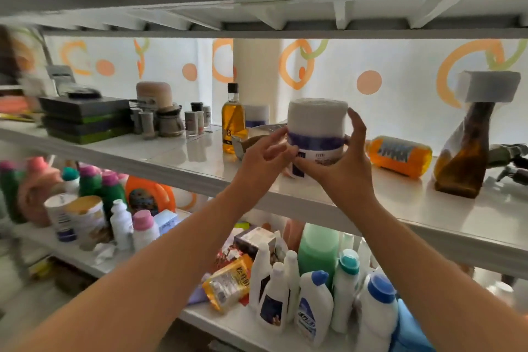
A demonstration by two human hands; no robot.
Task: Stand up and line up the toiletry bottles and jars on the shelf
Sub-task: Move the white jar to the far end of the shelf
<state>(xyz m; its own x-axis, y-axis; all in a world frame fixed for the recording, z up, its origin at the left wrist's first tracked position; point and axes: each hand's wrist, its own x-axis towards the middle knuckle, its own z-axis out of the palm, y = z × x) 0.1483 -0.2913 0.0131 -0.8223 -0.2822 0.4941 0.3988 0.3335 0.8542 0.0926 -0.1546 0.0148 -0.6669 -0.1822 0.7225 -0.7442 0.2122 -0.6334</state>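
A white jar with a purple band [315, 128] stands upright above the middle shelf [400, 208], held between both hands. My left hand [265, 151] pinches its lower left side. My right hand [347, 157] cups its right side and base, fingers curled round it. An orange bottle [398, 156] lies on its side to the right. A brown bottle with a grey-white cap [468, 151] leans tilted at the far right. A tall amber glass bottle [233, 120] stands left of the jar, with a second white-and-purple jar [257, 114] behind it.
Small bottles and a tan-lidded jar [154, 97] cluster at the back left beside stacked dark boxes [85, 117]. A dark pump head [511, 157] lies at the far right. The lower shelf is crowded with white cleaning bottles [314, 303] and tins. Another shelf hangs close above.
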